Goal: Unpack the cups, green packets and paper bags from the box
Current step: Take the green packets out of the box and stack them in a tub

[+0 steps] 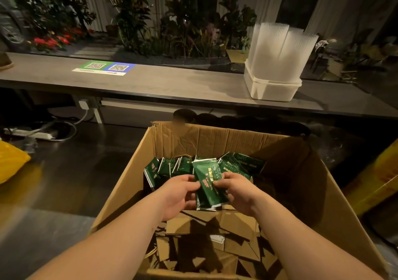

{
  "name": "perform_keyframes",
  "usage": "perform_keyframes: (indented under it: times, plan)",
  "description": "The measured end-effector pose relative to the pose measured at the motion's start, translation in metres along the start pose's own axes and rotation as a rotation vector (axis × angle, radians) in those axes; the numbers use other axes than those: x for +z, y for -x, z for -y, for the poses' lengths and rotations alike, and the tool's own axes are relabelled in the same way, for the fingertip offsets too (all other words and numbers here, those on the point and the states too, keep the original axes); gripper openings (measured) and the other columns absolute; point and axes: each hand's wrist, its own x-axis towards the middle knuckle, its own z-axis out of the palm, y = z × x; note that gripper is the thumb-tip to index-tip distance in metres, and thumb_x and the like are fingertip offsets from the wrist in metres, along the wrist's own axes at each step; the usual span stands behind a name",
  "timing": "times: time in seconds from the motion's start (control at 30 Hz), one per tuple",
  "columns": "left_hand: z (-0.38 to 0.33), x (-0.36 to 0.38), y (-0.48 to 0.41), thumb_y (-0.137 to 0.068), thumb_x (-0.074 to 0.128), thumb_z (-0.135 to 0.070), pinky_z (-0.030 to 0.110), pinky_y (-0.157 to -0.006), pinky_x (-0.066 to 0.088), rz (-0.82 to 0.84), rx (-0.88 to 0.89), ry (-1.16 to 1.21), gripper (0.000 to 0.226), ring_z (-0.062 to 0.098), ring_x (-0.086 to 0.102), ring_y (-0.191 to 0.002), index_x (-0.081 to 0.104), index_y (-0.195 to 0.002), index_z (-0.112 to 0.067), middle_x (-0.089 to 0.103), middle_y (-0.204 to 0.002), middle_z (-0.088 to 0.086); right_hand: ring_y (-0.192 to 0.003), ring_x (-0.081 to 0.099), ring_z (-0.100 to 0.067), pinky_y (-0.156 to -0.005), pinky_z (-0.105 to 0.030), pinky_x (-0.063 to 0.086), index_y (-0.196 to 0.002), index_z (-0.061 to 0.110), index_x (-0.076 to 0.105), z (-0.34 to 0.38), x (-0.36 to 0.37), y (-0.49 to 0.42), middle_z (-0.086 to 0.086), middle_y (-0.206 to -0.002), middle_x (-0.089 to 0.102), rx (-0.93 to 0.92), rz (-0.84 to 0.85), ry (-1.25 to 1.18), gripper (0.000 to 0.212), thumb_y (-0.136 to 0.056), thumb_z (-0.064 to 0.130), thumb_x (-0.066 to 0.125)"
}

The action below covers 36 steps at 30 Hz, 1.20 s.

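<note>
Head view: a person leans over an open cardboard box (297, 185) in the foreground, both arms reaching in. The left hand (176, 195) and the right hand (239, 193) together grip a bundle of green packets (210, 185), fingers curled round its two long sides and thumbs on top. The bundle sits just above the middle of the box, not yet clear of its walls.

Behind the hands, against the far wall of the box, many more loose packets (172, 168) stand in a jumbled row. Nearer the person, the near half of the box is filled with brown paper bags (193, 223), flat and overlapping.

Beyond the box runs a long grey worktop (172, 81). Near its right end, tall sleeves of translucent cups (280, 44) stand upright in a white tub (271, 90). A sheet with two printed codes (103, 67) lies toward the left end, along the far edge.

By my reading, the cups are done: none show in the box, and the stacks on the worktop look like the unpacked ones. The packets are only just begun, as no green packet lies on the worktop. The paper bags appear untouched. So roughly a third of the job looks finished, with most of the packets and all the bags left to lift out.
</note>
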Motion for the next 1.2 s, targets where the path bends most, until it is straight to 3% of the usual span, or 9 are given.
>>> perform_keyframes:
  times: [0.07,0.2,0.37,0.53,0.63,0.73,0.9,1.0,1.2]
  plan:
    - [0.003,-0.004,-0.007,-0.103,0.058,-0.027,0.046,-0.093,0.058,-0.114,-0.006,-0.025,0.030,0.028,0.070,-0.104,0.065,-0.129,-0.014,0.073,-0.118,0.009,-0.097,0.075,-0.033,-0.085,-0.049,0.062,-0.125,-0.001,0.055,0.000,-0.001,-0.001,-0.022,-0.113,0.072,-0.066,-0.116,0.035,0.028,-0.098,-0.001,0.060]
    - [0.007,-0.030,-0.020,-0.097,0.064,-0.024,0.044,-0.084,0.048,-0.673,-0.085,-0.288,0.045,0.027,0.050,-0.104,0.053,-0.141,-0.027,0.046,-0.135,0.010,-0.091,0.075,-0.027,-0.064,-0.035,0.063,-0.126,0.019,0.045,0.000,-0.006,-0.005,-0.011,-0.125,0.064,-0.121,-0.275,0.122,0.037,-0.099,0.000,0.061]
    - [0.000,-0.038,-0.029,-0.097,0.065,-0.020,0.051,-0.104,0.044,-0.642,-0.116,-0.200,0.065,0.035,0.045,-0.131,0.037,-0.155,-0.023,0.041,-0.152,0.013,-0.092,0.072,-0.016,-0.065,-0.030,0.062,-0.123,0.024,0.050,0.002,-0.003,-0.001,-0.001,-0.121,0.066,-0.153,-0.243,0.267,0.030,-0.101,0.005,0.059]
    - [-0.004,-0.043,-0.028,-0.101,0.052,-0.010,0.050,-0.108,0.048,-0.630,-0.015,-0.211,0.045,0.041,0.053,-0.131,0.049,-0.145,-0.001,0.052,-0.146,0.022,-0.102,0.071,-0.020,-0.088,-0.044,0.062,-0.111,0.028,0.058,0.006,0.004,0.005,-0.004,-0.116,0.070,-0.156,-0.200,0.286,0.022,-0.102,0.008,0.057]
    - [-0.002,-0.033,-0.013,-0.103,0.054,-0.011,0.041,-0.101,0.051,-0.748,0.101,-0.344,0.053,0.028,0.055,-0.124,0.041,-0.154,-0.016,0.039,-0.155,0.006,-0.104,0.072,-0.027,-0.090,-0.049,0.060,-0.122,0.017,0.060,0.008,0.000,0.009,-0.012,-0.115,0.072,-0.096,-0.147,0.045,0.023,-0.104,0.005,0.052]
    - [0.002,-0.017,0.009,-0.100,0.061,-0.015,0.039,-0.106,0.048,-0.861,0.400,-0.483,0.055,0.022,0.050,-0.130,0.044,-0.152,-0.018,0.037,-0.154,-0.001,-0.105,0.071,-0.036,-0.082,-0.048,0.059,-0.122,0.009,0.062,0.014,0.000,0.020,-0.021,-0.116,0.070,0.005,-0.041,-0.332,0.024,-0.104,0.003,0.048]
    - [-0.001,0.005,0.026,-0.104,0.053,-0.010,0.029,-0.109,0.041,-0.539,0.673,-0.397,0.048,0.008,0.043,-0.133,0.049,-0.150,-0.025,0.037,-0.152,-0.014,-0.110,0.070,-0.042,-0.086,-0.055,0.061,-0.127,0.001,0.060,0.025,0.000,0.031,-0.031,-0.120,0.068,0.048,0.065,-0.694,0.029,-0.102,0.000,0.046]
    - [0.000,0.014,0.026,-0.107,0.044,-0.010,0.034,-0.119,0.037,-0.253,0.635,-0.240,0.041,0.004,0.046,-0.136,0.060,-0.140,-0.030,0.051,-0.147,-0.014,-0.113,0.067,-0.043,-0.089,-0.057,0.056,-0.126,0.001,0.060,0.026,0.004,0.034,-0.029,-0.116,0.071,0.041,0.070,-0.730,0.028,-0.105,0.004,0.043]
    - [0.004,0.016,0.022,-0.109,0.035,-0.009,0.039,-0.114,0.040,-0.055,0.488,-0.162,0.044,0.008,0.053,-0.133,0.066,-0.125,-0.037,0.062,-0.139,-0.013,-0.119,0.060,-0.047,-0.101,-0.058,0.046,-0.122,-0.008,0.055,0.026,0.005,0.032,-0.034,-0.121,0.066,0.071,0.034,-0.839,0.026,-0.106,0.007,0.041]
